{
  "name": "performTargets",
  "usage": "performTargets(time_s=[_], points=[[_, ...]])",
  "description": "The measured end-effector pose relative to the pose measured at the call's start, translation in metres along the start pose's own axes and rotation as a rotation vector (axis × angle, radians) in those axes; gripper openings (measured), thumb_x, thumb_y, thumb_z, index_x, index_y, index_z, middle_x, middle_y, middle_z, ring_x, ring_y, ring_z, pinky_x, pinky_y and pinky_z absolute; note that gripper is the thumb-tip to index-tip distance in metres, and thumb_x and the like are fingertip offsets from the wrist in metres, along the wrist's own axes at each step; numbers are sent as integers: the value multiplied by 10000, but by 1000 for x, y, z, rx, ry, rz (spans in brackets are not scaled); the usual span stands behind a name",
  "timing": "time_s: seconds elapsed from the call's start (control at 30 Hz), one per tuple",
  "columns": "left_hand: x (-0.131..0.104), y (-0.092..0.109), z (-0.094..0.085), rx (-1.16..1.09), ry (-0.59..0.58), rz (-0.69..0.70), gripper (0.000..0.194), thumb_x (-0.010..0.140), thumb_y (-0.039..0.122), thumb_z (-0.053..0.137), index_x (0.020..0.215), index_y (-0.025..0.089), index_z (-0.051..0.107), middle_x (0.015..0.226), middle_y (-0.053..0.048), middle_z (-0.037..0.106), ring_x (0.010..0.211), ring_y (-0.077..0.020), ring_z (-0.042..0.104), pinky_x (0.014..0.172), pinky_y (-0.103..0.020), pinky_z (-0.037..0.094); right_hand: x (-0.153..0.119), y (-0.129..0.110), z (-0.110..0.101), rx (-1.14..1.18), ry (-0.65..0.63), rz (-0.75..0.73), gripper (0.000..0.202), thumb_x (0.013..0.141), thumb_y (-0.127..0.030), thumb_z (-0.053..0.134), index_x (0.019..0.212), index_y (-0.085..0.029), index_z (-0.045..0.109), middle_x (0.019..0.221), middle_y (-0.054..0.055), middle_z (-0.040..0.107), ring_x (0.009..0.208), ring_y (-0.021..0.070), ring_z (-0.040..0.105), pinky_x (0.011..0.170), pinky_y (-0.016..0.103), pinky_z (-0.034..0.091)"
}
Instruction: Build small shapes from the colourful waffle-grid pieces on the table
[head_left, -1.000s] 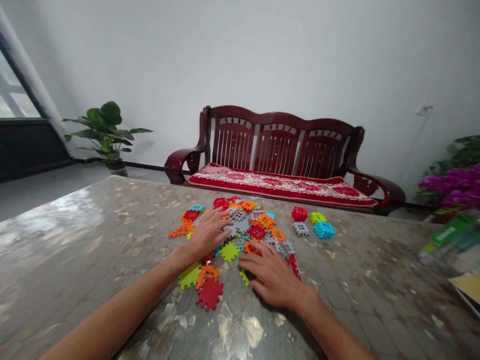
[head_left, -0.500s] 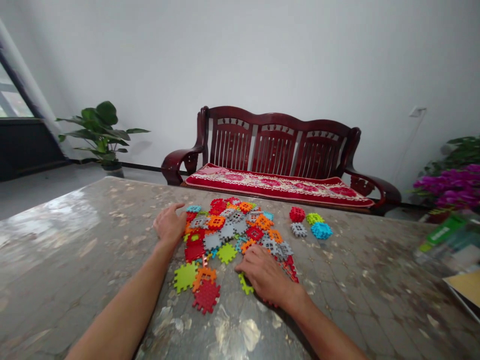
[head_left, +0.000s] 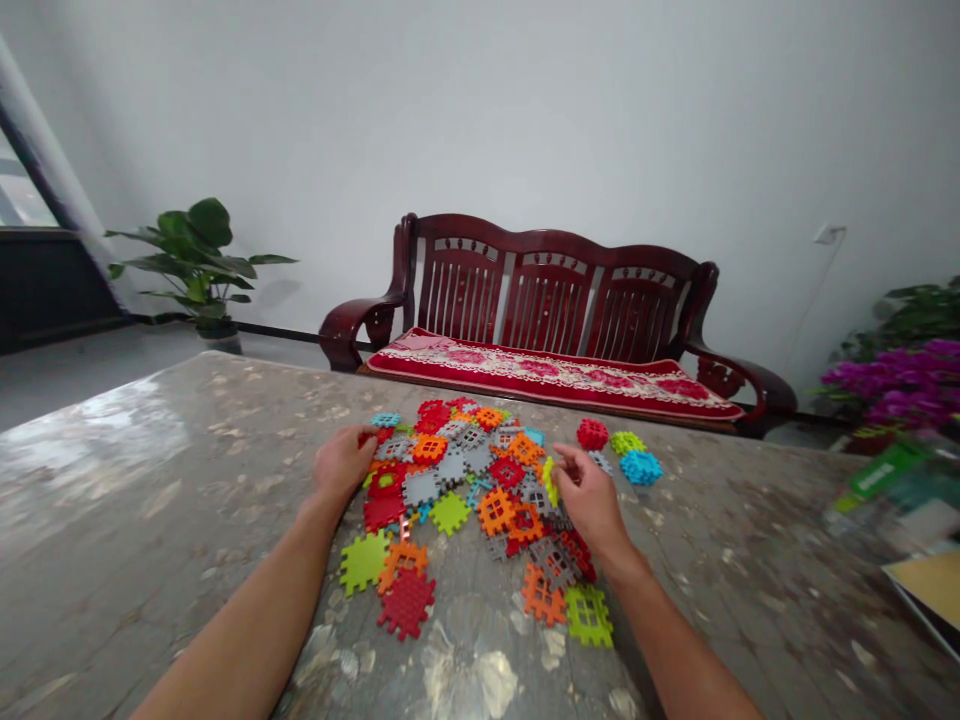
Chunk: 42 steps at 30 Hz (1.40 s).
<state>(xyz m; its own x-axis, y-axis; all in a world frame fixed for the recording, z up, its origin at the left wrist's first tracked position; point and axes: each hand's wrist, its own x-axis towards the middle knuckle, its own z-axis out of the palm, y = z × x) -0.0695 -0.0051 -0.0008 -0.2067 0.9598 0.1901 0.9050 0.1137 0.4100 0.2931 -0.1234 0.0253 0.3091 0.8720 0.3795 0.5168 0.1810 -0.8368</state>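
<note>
A spread heap of flat plastic building tiles with notched edges covers the middle of the table, in red, orange, grey, blue and lime green. My right hand point(head_left: 594, 500) is raised over the heap's right side, its thumb and fingers pinching a lime green tile point(head_left: 550, 481) held on edge. At the left border of the heap rests my left hand point(head_left: 343, 463), fingers loosely extended against the tiles, with nothing seen in its grasp. Nearer to me lie a red tile point(head_left: 407, 603), a green tile point(head_left: 364, 562) and a green window tile point(head_left: 589, 614).
Beyond the heap's right side sit a red assembled block point(head_left: 592, 433), a blue one point(head_left: 641, 467), a green one point(head_left: 627, 442) and a partly hidden grey one. A green box point(head_left: 885, 475) and a cardboard-coloured item point(head_left: 926, 585) are at the right. A wooden bench point(head_left: 551, 285) stands behind the table.
My right hand has lifted and moved right and away from me, with the lime green tile in its fingers. Orange, grey and green tiles it covered now show. My left hand barely shifted.
</note>
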Motion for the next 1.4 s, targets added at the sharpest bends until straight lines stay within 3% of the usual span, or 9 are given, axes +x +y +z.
performTargets(time_s=[0.13, 0.23, 0.37, 0.6, 0.7, 0.93, 1.13, 1.4], points=[[1, -1, 0, 20, -10, 27, 397, 900, 368, 430, 1136, 267, 733, 1253, -78, 702, 1082, -276, 665, 873, -360, 508, 18, 36, -27, -357, 83, 14, 439, 773, -268, 506, 1162, -171, 687, 911, 66, 719, 832, 214, 654, 835, 360, 506], [3, -1, 1, 20, -15, 46, 405, 896, 368, 425, 1134, 269, 737, 1256, -78, 699, 1092, -280, 660, 869, -359, 507, 21, 57, -43, -506, 38, 68, 424, 798, -228, 465, 1153, -175, 691, 961, 79, 731, 884, 227, 671, 862, 368, 506], [4, -3, 2, -1, -10, 60, 404, 895, 386, 435, 1127, 264, 741, 1270, -77, 695, 1080, -271, 660, 874, -350, 504, 25, 70, -58, -538, -57, 86, 436, 778, -135, 449, 1125, -200, 706, 1073, 70, 740, 965, 212, 684, 904, 348, 506], [5, -3, 3, -5, -7, 86, 405, 892, 369, 431, 1122, 261, 746, 1273, -74, 694, 1104, -280, 650, 891, -362, 502, 22, 57, -59, -669, -354, -199, 580, 749, -84, 524, 1311, -192, 618, 1333, 71, 643, 1240, 233, 533, 1090, 380, 382], [5, -2, 2, -4, -6, 87, 396, 884, 366, 448, 1120, 262, 749, 1260, -72, 701, 1090, -280, 653, 876, -354, 504, 18, 49, -54, -787, -454, -240, 628, 768, -74, 518, 1387, -173, 556, 1396, 73, 601, 1249, 246, 497, 1087, 364, 366], [8, -4, 5, 4, -11, 89, 414, 879, 375, 435, 1125, 269, 750, 1263, -78, 697, 1075, -283, 660, 853, -350, 507, 19, 37, -53, -945, -525, -206, 561, 834, -141, 509, 1386, -226, 557, 1333, 65, 647, 1185, 277, 505, 1010, 380, 376], [8, -4, 5, 17, -20, 99, 423, 888, 378, 416, 1134, 266, 742, 1258, -83, 695, 1100, -273, 653, 878, -348, 500, 11, 28, -70, -928, -550, -150, 642, 749, -132, 552, 1387, -196, 562, 1325, 87, 648, 1220, 279, 511, 1039, 382, 368], [8, -4, 5, 4, -6, 88, 413, 881, 384, 442, 1135, 274, 748, 1256, -70, 703, 1064, -275, 662, 866, -349, 509, 14, 45, -89, -825, -572, -54, 497, 762, -186, 623, 1258, -208, 642, 1298, 103, 651, 1196, 269, 575, 1037, 378, 404]])
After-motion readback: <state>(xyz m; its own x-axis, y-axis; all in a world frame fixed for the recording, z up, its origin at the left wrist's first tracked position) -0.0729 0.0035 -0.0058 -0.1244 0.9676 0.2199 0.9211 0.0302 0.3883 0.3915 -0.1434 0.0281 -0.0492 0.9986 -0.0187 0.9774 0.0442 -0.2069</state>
